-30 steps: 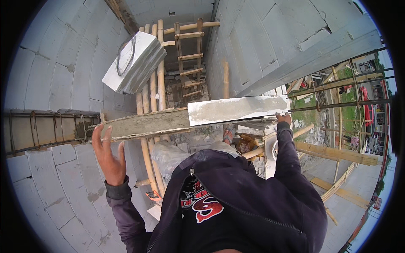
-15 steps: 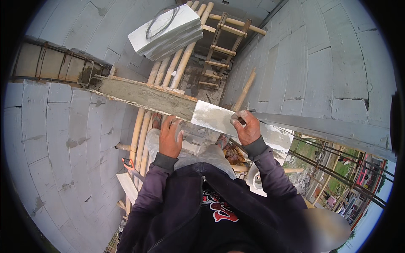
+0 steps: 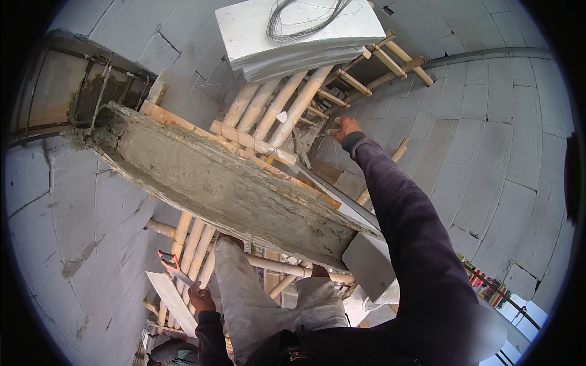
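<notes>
Two hands are showing around the long mortar-coated wooden plank [image 3: 226, 183], which is lying across the middle of the view. Nearest, below the plank's lower edge, the left hand [image 3: 200, 299] is hanging beside grey trousers, its fingers curling loosely near an orange-handled hand saw [image 3: 173, 266]; whether they are gripping the saw is hard to make out. A pale flat board [image 3: 173, 303] is leaning just beside that hand. Below the plank's right end, a grey block offcut [image 3: 369, 265] is partly hidden by the dark sleeve. Beyond the plank's far edge, the right hand [image 3: 343, 128] is reaching out with fingers spread and holding nothing, its fingertips near the bamboo scaffold poles [image 3: 278, 113]. Farther still, above the plank, white stacked slabs [image 3: 299, 33] are resting on the scaffold, carrying a coil of thin wire [image 3: 305, 15]. Grey block walls [image 3: 488, 146] are enclosing everything, bending toward the rim.
</notes>
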Demonstrator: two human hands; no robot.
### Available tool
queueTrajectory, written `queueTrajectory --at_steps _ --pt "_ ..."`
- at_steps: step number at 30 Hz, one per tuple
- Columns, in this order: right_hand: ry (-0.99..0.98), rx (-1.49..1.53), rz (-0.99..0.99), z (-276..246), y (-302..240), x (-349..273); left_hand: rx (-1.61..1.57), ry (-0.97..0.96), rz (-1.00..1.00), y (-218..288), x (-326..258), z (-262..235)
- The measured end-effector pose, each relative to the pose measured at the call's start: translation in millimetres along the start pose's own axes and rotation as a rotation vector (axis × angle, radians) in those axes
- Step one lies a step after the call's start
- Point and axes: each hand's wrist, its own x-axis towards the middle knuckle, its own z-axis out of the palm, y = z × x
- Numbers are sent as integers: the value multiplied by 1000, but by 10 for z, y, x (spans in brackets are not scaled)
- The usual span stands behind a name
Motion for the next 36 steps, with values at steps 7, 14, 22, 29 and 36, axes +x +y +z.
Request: queueTrajectory --at_steps 7,14,22,29,36 --pt "-231 -30 -148 1143 -600 1555 473 -584 -552 -1564 -170 -214" --pt "-229 -274 -200 2044 -1061 2223 358 -533 -798 -1249 -293 -188" --pt "-275 127 -71 2008 -993 2226 337 -497 -741 -1188 -447 -360" --pt "-531 1308 213 180 -812 1195 -119 23 -385 85 210 -425" --pt "204 1235 -245 -2302 -1013 -1088 -226 180 507 2718 -87 -704"
